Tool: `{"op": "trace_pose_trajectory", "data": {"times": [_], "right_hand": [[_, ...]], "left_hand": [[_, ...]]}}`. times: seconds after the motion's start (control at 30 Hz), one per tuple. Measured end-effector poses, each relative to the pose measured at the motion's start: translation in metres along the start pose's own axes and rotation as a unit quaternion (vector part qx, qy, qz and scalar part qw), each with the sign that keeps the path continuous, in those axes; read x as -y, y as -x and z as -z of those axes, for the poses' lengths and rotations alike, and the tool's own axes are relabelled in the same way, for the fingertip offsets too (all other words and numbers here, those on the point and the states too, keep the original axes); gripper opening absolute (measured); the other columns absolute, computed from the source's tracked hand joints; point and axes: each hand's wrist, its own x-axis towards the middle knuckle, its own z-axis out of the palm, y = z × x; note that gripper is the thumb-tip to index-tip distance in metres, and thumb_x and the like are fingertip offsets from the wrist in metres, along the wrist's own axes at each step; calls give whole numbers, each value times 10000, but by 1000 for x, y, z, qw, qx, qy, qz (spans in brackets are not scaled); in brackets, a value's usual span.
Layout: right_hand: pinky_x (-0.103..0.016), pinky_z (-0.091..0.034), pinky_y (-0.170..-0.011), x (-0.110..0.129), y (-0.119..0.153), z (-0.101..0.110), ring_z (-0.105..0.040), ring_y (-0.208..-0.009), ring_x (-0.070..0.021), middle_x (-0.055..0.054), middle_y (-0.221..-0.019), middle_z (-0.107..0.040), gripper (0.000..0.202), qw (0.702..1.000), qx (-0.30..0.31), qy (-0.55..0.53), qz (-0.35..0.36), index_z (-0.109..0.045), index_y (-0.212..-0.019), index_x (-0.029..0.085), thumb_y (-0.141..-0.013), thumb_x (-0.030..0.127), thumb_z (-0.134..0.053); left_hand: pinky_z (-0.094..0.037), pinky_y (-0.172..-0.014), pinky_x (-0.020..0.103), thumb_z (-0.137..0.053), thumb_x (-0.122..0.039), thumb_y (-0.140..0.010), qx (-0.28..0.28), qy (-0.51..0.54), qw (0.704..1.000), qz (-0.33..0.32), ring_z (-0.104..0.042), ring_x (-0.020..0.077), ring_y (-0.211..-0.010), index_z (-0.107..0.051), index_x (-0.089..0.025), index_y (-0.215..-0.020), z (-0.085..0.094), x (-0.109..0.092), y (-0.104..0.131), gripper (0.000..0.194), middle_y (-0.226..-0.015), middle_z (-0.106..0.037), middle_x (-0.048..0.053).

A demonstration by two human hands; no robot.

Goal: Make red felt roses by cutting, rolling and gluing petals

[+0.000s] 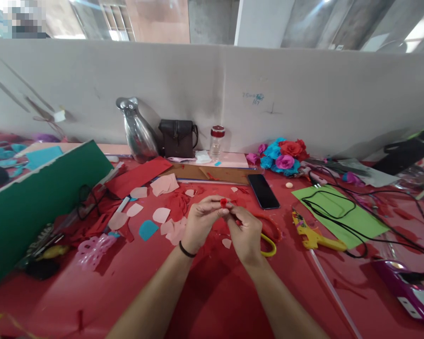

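Both hands meet over the middle of the red table. My left hand (204, 221) pinches a small rolled piece of red paper (224, 202) between thumb and fingers. My right hand (245, 230) is closed against it from the other side, its fingertips at the base of the roll. Partly hidden behind my right hand are scissors (269, 246) with orange and yellow handles. Left of the hands lie pink paper petals (161, 215) and a blue paper petal (149, 230). A dark phone (263, 191) rests beyond the right hand.
On the right are a yellow glue gun (316, 238), green paper (342, 212), black cables and a purple power strip (406, 292). Paper flowers (284, 157) stand at the back, with a steel jug (138, 134), black bag (177, 138) and glass bottle (216, 143). A green board (45, 202) borders the left.
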Motion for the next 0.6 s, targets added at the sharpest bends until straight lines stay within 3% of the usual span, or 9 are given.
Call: {"op": "trace_pose_trajectory", "data": {"times": [0.27, 0.6], "right_hand": [[-319, -511, -710, -2, 0, 2, -647, -728, -193, -44, -800, -711, 174, 1000, 7, 7, 20, -676, -796, 225, -858, 195, -517], [-274, -492, -647, 0, 0, 4, -607, -646, -160, -22, -720, -682, 200, 998, -26, 9, 49, -644, -749, 214, -852, 153, -484]], "left_hand": [[-539, -786, 347, -772, -318, -652, 20, -33, 998, -40, -655, 212, -811, -776, -235, -667, 1, -3, 2, 84, -900, -731, 86], [-541, -783, 326, -726, -268, -701, 9, -46, 996, -74, -677, 209, -829, -779, -251, -702, -7, 1, 7, 55, -908, -746, 81]]}}
